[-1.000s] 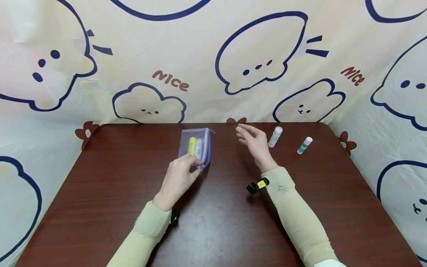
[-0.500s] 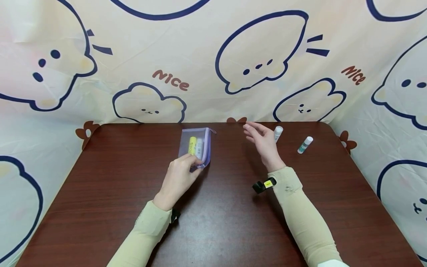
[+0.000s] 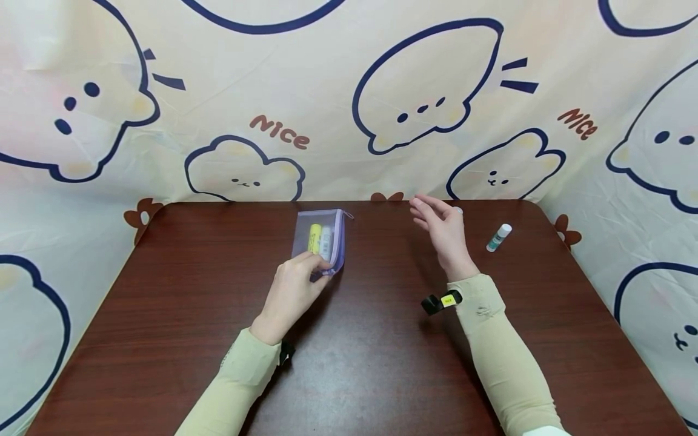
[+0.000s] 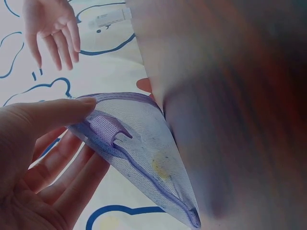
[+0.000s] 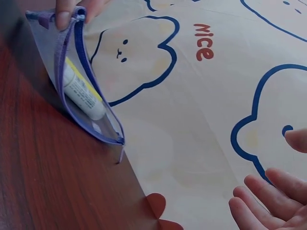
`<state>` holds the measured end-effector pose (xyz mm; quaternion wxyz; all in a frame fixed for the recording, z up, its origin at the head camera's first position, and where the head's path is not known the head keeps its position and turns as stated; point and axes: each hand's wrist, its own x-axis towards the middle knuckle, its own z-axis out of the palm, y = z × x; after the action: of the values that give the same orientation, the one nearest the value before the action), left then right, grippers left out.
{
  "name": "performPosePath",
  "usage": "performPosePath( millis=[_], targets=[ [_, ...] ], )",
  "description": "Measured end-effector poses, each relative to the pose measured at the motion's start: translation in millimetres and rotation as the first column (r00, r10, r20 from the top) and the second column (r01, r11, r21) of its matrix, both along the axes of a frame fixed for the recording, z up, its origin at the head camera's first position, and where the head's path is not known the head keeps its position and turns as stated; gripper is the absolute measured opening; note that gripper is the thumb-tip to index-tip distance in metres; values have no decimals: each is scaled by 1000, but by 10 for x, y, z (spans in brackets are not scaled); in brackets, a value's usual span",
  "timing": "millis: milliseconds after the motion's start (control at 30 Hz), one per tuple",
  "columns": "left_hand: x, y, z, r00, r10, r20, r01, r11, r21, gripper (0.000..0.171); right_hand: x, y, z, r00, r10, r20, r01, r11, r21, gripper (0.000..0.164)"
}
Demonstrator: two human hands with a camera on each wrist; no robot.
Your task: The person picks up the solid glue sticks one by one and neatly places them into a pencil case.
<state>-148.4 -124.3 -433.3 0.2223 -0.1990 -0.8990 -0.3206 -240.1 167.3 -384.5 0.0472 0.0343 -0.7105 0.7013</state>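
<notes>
One yellow tube (image 3: pixel 314 238) and one white tube (image 3: pixel 325 243) lay inside the purple pouch (image 3: pixel 339 243), whose near end was pinched in the left grip (image 3: pixel 291 289); the right grip (image 3: pixel 447 237), relaxed and wide, was nearest to a capped tube (image 3: pixel 459 211), mostly hidden in the head view

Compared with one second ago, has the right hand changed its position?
Yes. In the head view, the right hand has moved to the right, away from the brown flower print on the backdrop and nearer to the teal-labelled stick.
</notes>
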Motion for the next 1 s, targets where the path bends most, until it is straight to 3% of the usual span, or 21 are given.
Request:
performPosePath(
  millis=[1000],
  targets=[
    [-4,-10,3,1000,5,25,-4,1000,-10,17,69,457,202,988,-151,-28,149,987,-67,53]
  ],
)
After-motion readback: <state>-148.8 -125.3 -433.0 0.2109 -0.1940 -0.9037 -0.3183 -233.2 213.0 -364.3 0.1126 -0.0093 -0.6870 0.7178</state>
